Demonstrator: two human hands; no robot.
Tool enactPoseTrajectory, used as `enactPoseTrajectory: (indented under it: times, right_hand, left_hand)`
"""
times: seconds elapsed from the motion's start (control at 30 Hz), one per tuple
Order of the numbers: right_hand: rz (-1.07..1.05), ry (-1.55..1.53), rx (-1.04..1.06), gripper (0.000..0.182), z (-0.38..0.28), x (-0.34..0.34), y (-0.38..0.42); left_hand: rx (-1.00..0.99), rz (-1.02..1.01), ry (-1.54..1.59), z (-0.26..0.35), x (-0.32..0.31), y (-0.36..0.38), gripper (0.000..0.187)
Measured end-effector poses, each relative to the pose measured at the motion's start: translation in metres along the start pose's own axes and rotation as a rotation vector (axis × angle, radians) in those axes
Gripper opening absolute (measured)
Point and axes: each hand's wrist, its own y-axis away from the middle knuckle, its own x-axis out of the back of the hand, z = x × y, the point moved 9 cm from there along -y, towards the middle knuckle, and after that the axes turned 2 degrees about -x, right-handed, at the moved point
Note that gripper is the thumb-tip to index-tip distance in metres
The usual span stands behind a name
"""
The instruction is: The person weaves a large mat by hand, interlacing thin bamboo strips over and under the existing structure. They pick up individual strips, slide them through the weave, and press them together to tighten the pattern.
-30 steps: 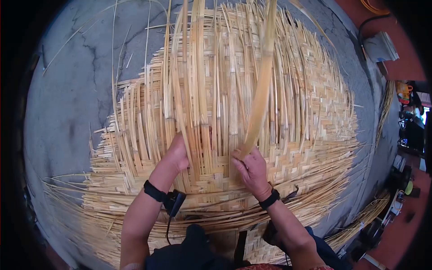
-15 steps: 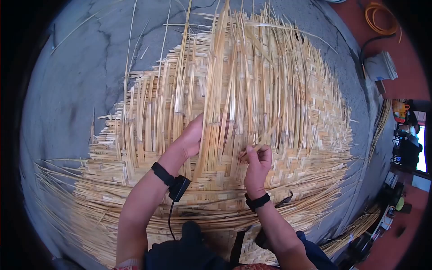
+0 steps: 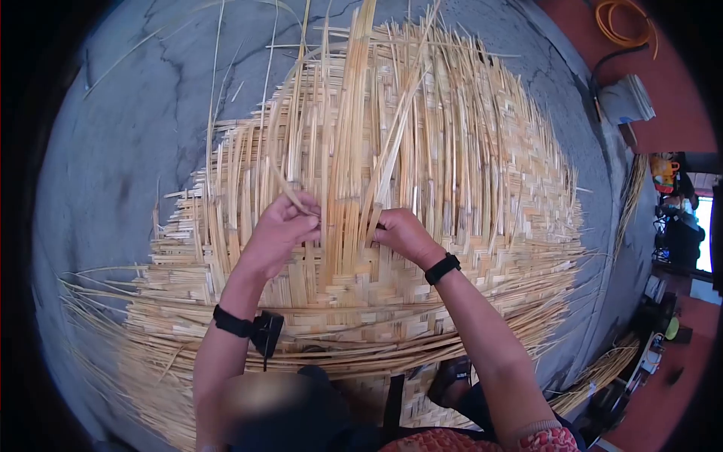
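A large woven bamboo mat (image 3: 535,169) lies on the floor beneath both hands, with long loose strips running away from me over its weave. My left hand (image 3: 275,233) is closed in a pinch on a thin bamboo strip (image 3: 285,184), which curves up and leftward. Just across a bundle of raised bamboo strips (image 3: 350,151), my right hand (image 3: 407,237) has its fingers curled around slanting strips (image 3: 392,151). Its fingertips are partly hidden behind them. Black bands circle both wrists; a small black box hangs at the left one.
Grey cracked concrete floor (image 3: 113,166) surrounds the mat. Loose strips (image 3: 98,290) stick out at its left edge. On the right are an orange coiled hose (image 3: 621,30), a grey-white container (image 3: 629,98) and a pile of bamboo strips (image 3: 602,369).
My left hand has come out from under the strips and now pinches a thin one. The right hand has moved left and up to the central bundle, pulling strips aslant.
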Motion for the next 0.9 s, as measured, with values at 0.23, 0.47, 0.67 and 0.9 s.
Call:
enactPoseTrajectory:
  times: [0.23, 0.47, 0.67, 0.9]
  right_hand:
    - [0.708, -0.606, 0.02, 0.017, 0.018, 0.066, 0.057]
    - [0.684, -0.522, -0.123, 0.018, 0.054, 0.028, 0.112]
    - [0.536, -0.355, 0.077, 0.038, 0.008, -0.008, 0.027]
    - [0.054, -0.649, -0.404, 0.037, 0.009, -0.016, -0.018]
  left_hand:
    - [-0.19, 0.355, 0.166, -0.059, 0.036, 0.063, 0.01]
    - [-1.047, -0.045, 0.639, 0.116, 0.187, 0.144, 0.016]
    - [-0.211, 0.28, 0.437, -0.018, 0.089, 0.058, 0.024]
    - [-0.129, 0.343, 0.2, -0.048, 0.081, 0.024, 0.023]
